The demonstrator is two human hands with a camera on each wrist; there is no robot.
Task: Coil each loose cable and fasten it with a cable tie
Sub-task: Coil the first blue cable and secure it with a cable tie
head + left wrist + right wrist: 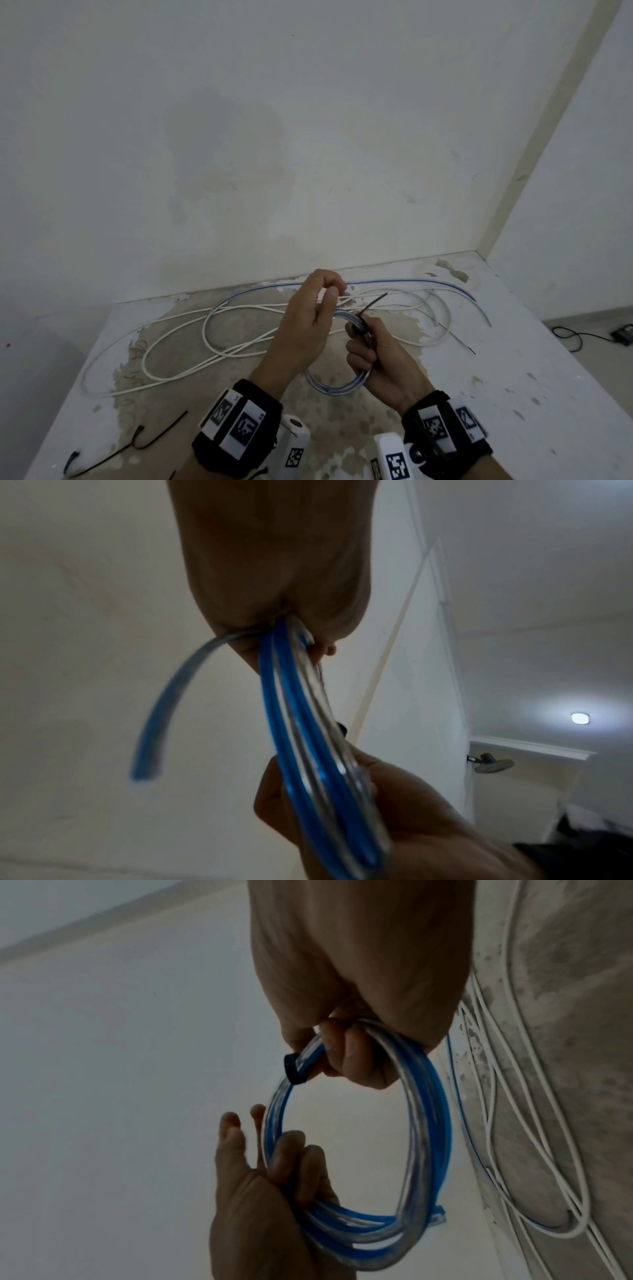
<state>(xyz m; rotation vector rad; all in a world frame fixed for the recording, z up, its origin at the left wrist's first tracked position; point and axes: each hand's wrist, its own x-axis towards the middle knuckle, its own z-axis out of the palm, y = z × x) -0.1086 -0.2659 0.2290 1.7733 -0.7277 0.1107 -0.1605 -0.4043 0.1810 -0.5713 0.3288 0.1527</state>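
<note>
A coil of clear, blue-striped cable (337, 389) hangs between my two hands above the table. My left hand (317, 308) grips one side of the coil (294, 710), its lower fingers curled round the strands, thumb and forefinger bent above. My right hand (368, 349) grips the opposite side (424, 1118). A black cable tie (359, 329) is wrapped round the strands just past my right fingers (346, 1047), its head (294, 1072) showing in the right wrist view. The tie's tail (375, 301) sticks up and right. A short loose cable end (161, 718) curves out from my left hand.
Several loose white cables (239, 325) sprawl across the worn table (513, 394) behind my hands. A thin blue-striped cable (394, 281) runs along the back by the wall. Spare black cable ties (137, 442) lie at the front left. A black device (621, 332) sits on the floor, right.
</note>
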